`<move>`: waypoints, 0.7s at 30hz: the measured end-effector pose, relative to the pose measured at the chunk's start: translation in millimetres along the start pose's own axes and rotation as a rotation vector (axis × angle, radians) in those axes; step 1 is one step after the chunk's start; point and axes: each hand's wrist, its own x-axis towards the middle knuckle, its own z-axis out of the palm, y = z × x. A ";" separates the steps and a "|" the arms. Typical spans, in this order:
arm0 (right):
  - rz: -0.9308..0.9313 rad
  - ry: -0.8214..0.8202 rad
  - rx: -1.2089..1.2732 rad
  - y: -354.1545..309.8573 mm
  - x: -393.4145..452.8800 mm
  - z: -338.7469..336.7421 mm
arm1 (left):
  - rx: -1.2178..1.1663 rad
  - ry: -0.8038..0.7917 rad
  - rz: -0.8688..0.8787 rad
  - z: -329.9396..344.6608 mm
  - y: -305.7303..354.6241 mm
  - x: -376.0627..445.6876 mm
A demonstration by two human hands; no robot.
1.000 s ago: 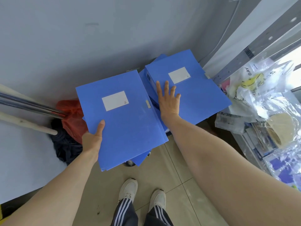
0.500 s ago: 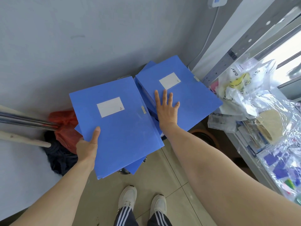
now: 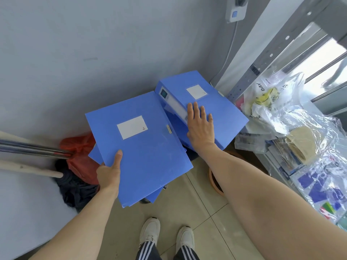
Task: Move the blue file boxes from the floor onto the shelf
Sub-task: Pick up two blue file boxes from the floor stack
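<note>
My left hand (image 3: pixel 109 172) grips the near left edge of a blue file box (image 3: pixel 146 152) with a white label, thumb on top, holding it above the floor. More blue boxes (image 3: pixel 95 154) peek out beneath it. My right hand (image 3: pixel 201 126) holds a second blue file box (image 3: pixel 221 107) at its spine edge, fingers spread over its top, thumb hidden below. That box is raised and tilted, its labelled spine facing left. The grey metal shelf (image 3: pixel 266 59) stands at the right.
Plastic bags and papers (image 3: pixel 277 109) crowd the lower shelf level at right. A red bag (image 3: pixel 80 158) and dark cloth (image 3: pixel 75 190) lie by the wall at left, with metal and wooden poles (image 3: pixel 32 149). A brown round object (image 3: pixel 216 181) sits on the tiled floor. My shoes (image 3: pixel 165 237) are below.
Both boxes have risen. The right box has lifted clear and tilted so its spine shows; my right hand has shifted onto its left edge.
</note>
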 end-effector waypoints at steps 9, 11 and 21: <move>0.154 0.268 0.372 18.5 -23.6 -99.7 | 0.006 0.049 0.282 29.9 89.1 -74.1; 0.234 0.357 0.473 20.3 -31.0 -125.8 | 0.000 0.031 0.363 39.7 115.6 -96.2; 0.549 0.760 0.810 42.4 -89.1 -228.5 | -0.032 -0.169 0.654 65.4 216.5 -216.5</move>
